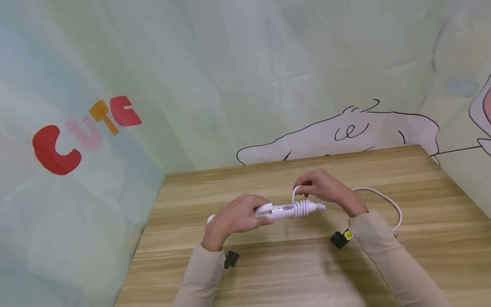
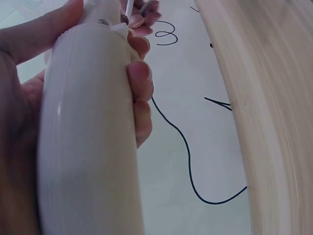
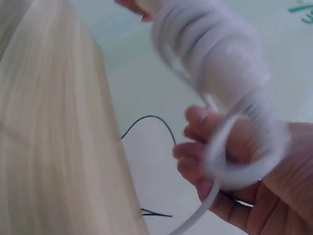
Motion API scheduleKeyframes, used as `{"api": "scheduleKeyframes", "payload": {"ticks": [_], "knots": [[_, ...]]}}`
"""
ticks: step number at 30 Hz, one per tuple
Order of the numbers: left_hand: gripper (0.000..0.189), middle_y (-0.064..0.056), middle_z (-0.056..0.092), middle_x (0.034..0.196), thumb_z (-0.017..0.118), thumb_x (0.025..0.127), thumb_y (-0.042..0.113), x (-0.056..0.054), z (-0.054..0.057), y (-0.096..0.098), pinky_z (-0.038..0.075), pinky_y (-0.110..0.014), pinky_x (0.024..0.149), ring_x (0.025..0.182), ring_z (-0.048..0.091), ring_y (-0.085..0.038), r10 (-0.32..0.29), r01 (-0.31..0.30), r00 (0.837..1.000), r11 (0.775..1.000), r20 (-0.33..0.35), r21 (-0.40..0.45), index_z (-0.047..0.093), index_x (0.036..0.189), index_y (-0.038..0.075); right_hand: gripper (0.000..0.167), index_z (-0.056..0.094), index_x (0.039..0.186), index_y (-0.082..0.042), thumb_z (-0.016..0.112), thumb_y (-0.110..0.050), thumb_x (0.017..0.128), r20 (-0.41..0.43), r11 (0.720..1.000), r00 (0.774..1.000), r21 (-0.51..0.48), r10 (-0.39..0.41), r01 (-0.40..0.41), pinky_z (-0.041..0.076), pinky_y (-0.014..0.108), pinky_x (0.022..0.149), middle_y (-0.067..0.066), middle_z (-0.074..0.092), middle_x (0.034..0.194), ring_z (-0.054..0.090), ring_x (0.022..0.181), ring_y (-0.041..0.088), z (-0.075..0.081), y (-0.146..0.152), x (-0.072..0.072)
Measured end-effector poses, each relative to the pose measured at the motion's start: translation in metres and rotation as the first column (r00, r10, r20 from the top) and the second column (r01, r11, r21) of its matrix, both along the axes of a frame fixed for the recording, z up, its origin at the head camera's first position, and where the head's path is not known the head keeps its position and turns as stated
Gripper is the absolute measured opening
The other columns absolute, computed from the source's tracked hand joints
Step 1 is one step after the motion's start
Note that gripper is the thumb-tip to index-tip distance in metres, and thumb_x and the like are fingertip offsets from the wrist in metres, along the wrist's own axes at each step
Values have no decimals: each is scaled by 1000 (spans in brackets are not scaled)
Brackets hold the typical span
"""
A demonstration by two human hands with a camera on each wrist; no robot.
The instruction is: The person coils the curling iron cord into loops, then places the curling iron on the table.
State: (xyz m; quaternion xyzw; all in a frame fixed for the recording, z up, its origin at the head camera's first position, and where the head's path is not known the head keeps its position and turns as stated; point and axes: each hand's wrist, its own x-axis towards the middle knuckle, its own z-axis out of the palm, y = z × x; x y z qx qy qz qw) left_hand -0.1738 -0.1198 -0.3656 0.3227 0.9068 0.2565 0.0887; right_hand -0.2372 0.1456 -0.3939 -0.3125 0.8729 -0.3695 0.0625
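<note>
A white hair styling iron (image 1: 283, 212) with a small purple control panel lies across the middle of the head view, held above the table. My left hand (image 1: 238, 214) grips its body, thumb on one side and fingers on the other; in the left wrist view the smooth white body (image 2: 93, 132) fills the palm. Several turns of white cord (image 1: 301, 208) circle the handle end. My right hand (image 1: 321, 186) pinches the cord just beyond these turns. In the right wrist view, a blurred loop at the cord's ribbed end (image 3: 266, 122) hangs before the fingers (image 3: 190, 152).
The rest of the cord (image 1: 383, 197) runs right, curving behind the right forearm. A wooden table (image 1: 199, 187) lies below, backed by a printed cloth wall (image 1: 230, 85) with "CUTE" lettering at left. Black wrist devices (image 1: 339, 239) are worn on both arms.
</note>
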Motion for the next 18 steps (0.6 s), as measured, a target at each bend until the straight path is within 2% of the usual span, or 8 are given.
{"api": "scheduleKeyframes", "payload": {"ticks": [4, 10, 14, 18], "knots": [[21, 9, 59, 74, 71, 83, 32, -1, -2, 1, 43, -22, 62, 65, 52, -5, 13, -13, 1000, 999, -13, -32, 67, 93, 14, 6, 72, 85, -14, 68, -16, 88, -97, 996, 995, 91, 5, 4, 49, 25, 61, -1, 69, 78, 58, 64, 6, 15, -5, 5], [20, 9, 59, 75, 71, 83, 32, -4, -2, 4, 43, -22, 61, 65, 52, -6, 10, -13, 999, 997, -37, -72, 68, 93, 15, 4, 72, 83, -14, 70, -15, 86, -252, 978, 968, 201, 1, 51, 50, 29, 66, -5, 69, 78, 58, 69, 6, 37, -18, 21], [19, 10, 58, 73, 70, 83, 34, -4, -4, 6, 43, -22, 60, 64, 51, -6, 7, -9, 1000, 997, -30, -77, 67, 89, 16, 3, 72, 84, -14, 70, -15, 86, -284, 965, 958, 245, -22, 95, 51, 31, 69, -5, 70, 81, 60, 71, 7, 44, -27, 28], [19, 9, 56, 70, 70, 83, 35, -6, -9, 4, 42, -23, 59, 61, 49, -6, 35, -36, 999, 996, -12, -82, 64, 86, 17, 4, 72, 85, -14, 70, -17, 87, -293, 951, 955, 280, -44, 130, 50, 28, 65, -5, 69, 80, 58, 68, 6, 47, -33, 37]]}}
